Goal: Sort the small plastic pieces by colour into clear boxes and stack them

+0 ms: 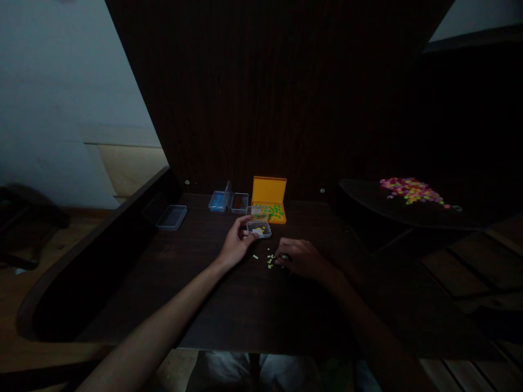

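Observation:
My left hand (238, 239) grips a small clear plastic box (265, 231) by its left side, with the thumb at the front. Its lid is raised, and a few yellow and whitish pieces lie inside. My right hand (300, 256) rests low over a scatter of small yellow and whitish pieces (270, 260) on the dark table. Its fingers are bent together at the pile; what is between the fingertips is too small to make out. Behind the clear box stands an open orange case (269, 190) with green pieces in it.
Left of the orange case are a clear box with blue pieces (218, 201) and a clear box with dark reddish contents (239, 202). Another clear box (172, 217) lies farther left. Colourful beads (412, 190) are heaped on a shelf at right. A raised side panel (98, 256) bounds the table's left.

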Action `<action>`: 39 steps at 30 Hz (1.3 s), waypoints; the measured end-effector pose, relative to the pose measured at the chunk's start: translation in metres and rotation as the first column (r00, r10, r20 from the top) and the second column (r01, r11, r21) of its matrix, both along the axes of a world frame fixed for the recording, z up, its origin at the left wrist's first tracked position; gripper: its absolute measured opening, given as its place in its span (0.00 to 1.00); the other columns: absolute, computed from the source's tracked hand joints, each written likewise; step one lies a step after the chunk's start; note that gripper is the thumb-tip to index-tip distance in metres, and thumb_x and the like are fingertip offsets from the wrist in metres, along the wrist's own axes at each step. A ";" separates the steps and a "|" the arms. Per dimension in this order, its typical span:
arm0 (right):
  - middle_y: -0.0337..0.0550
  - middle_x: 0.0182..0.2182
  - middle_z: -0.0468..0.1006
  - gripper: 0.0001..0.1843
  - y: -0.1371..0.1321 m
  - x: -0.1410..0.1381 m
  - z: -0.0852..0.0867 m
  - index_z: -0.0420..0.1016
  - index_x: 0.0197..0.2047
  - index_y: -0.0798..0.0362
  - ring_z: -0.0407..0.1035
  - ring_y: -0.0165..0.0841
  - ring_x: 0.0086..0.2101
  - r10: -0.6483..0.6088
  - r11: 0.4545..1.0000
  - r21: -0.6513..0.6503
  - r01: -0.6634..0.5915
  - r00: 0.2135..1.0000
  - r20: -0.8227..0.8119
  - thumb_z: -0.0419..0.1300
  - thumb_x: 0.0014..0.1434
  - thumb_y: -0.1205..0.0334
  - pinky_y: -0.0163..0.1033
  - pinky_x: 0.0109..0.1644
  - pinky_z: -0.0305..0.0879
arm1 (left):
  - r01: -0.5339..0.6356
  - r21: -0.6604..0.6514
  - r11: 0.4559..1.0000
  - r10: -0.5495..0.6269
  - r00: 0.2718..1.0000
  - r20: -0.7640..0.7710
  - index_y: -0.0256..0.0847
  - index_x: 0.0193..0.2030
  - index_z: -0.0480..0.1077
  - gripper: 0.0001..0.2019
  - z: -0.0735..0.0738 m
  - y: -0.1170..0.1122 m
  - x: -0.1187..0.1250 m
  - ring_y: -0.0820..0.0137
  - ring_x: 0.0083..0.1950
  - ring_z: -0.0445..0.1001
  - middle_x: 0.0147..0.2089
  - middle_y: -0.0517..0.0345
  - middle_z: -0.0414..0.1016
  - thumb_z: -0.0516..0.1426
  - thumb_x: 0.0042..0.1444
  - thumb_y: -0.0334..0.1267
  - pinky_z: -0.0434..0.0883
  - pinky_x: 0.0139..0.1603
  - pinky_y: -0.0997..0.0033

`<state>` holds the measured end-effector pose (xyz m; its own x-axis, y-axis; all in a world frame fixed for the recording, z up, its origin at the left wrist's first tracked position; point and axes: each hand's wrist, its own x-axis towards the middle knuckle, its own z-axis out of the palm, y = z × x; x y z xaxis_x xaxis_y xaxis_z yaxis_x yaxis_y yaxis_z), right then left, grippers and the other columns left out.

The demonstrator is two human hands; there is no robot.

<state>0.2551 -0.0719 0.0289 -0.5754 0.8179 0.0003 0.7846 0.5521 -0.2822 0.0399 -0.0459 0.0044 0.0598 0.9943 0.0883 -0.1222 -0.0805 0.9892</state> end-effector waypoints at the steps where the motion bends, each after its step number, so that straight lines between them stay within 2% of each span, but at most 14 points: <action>1: 0.40 0.39 0.75 0.05 -0.001 0.000 0.000 0.76 0.39 0.48 0.68 0.32 0.38 0.000 1.000 0.006 0.000 1.000 0.009 0.59 0.61 0.63 0.36 0.38 0.54 | -0.003 0.002 1.000 0.003 1.000 -0.005 0.42 0.53 0.67 0.26 0.000 0.000 0.000 0.73 0.36 0.73 0.50 0.55 0.74 0.64 0.45 0.33 0.72 0.41 0.70; 10: 0.40 0.40 0.74 0.05 -0.003 0.000 0.002 0.75 0.39 0.49 0.68 0.32 0.39 -0.025 0.999 0.041 0.024 0.999 0.030 0.58 0.61 0.62 0.37 0.38 0.53 | 0.008 -0.004 1.000 -0.008 1.000 0.002 0.41 0.53 0.66 0.25 -0.002 0.001 0.000 0.73 0.36 0.74 0.50 0.55 0.74 0.63 0.46 0.31 0.72 0.41 0.71; 19: 0.40 0.38 0.74 0.06 -0.004 -0.004 0.001 0.75 0.36 0.50 0.67 0.31 0.37 -0.048 0.998 0.035 0.047 0.998 0.037 0.57 0.62 0.62 0.36 0.36 0.53 | 0.022 -0.013 1.000 -0.022 0.999 -0.025 0.41 0.55 0.66 0.26 -0.004 0.000 0.000 0.71 0.36 0.74 0.43 0.56 0.75 0.63 0.46 0.33 0.72 0.41 0.69; 27: 0.40 0.38 0.74 0.06 -0.003 -0.004 -0.001 0.75 0.37 0.49 0.68 0.31 0.37 -0.035 0.999 0.029 0.035 0.999 0.003 0.57 0.62 0.61 0.36 0.36 0.53 | 0.014 -0.011 1.000 -0.014 1.000 -0.010 0.41 0.53 0.66 0.25 -0.003 0.000 0.001 0.74 0.36 0.73 0.49 0.55 0.73 0.64 0.46 0.33 0.72 0.40 0.71; 39: 0.40 0.38 0.75 0.06 -0.001 -0.006 -0.003 0.77 0.37 0.49 0.69 0.31 0.38 -0.037 0.999 -0.004 0.037 0.999 -0.020 0.58 0.63 0.61 0.36 0.38 0.55 | 0.028 -0.007 1.000 -0.028 1.000 -0.003 0.41 0.54 0.66 0.27 -0.003 0.000 0.000 0.71 0.38 0.75 0.47 0.55 0.74 0.64 0.46 0.34 0.73 0.43 0.68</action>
